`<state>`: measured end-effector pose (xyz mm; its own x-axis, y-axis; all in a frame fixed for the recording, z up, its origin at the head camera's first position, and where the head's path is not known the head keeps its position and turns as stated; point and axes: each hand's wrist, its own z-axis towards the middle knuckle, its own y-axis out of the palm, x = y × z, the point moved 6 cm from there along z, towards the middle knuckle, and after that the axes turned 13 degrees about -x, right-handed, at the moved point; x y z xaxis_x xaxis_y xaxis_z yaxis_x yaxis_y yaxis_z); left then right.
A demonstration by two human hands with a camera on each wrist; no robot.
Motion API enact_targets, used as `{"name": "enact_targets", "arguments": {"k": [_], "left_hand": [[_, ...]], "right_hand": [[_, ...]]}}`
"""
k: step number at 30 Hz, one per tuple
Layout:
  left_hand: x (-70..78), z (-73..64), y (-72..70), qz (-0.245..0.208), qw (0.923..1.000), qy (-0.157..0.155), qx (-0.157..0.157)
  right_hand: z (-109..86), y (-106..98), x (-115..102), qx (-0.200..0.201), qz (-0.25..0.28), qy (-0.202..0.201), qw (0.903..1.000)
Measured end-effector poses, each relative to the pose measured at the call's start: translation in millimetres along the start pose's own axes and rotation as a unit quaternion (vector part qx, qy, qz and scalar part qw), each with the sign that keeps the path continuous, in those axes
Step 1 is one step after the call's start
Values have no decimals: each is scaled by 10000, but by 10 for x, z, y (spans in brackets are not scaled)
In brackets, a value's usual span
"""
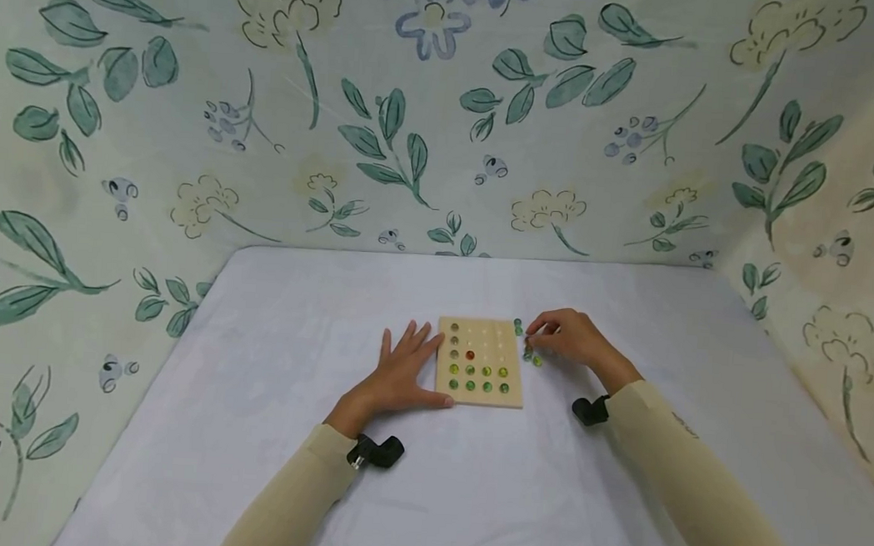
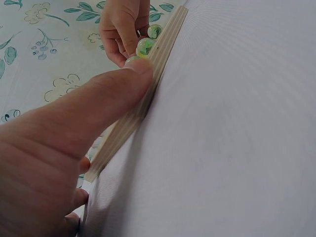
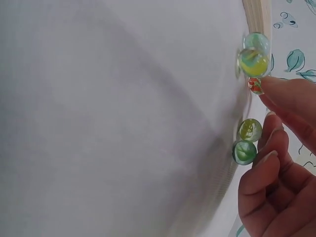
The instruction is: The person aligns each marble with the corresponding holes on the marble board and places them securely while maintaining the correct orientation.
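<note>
A wooden peg-type board with round hollows [image 1: 479, 397] lies on the white table. Green marbles [image 1: 471, 385] fill its nearest row, yellow-green marbles [image 1: 470, 369] the row behind. More marbles line its left column, beside one red-orange marble [image 1: 470, 355]. My left hand [image 1: 398, 377] has its fingers spread against the board's left edge, the thumb [image 2: 123, 81] pressing the near edge. Right of the board, my right hand [image 1: 564, 335] pinches a red-and-green marble [image 3: 255, 85] at its fingertips, partly covered. Loose green and yellow marbles [image 3: 250, 130] lie close by.
A pair of green marbles [image 1: 518, 327] touches the board's far right side. White cloth [image 1: 315, 299] covers the table, backed by floral fabric [image 1: 431, 122]. Each wrist carries a black camera [image 1: 377, 451].
</note>
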<state>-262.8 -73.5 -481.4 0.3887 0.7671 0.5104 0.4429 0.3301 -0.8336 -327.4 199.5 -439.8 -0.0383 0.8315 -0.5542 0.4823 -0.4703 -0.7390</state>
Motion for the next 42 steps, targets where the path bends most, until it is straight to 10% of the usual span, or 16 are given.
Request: {"name": "enact_targets", "arguments": {"k": [42], "left_hand": [[-1,9,3,45,10000,-13,4]], "right_hand": [[-56,3,-104,1,38,-144,9999]]}}
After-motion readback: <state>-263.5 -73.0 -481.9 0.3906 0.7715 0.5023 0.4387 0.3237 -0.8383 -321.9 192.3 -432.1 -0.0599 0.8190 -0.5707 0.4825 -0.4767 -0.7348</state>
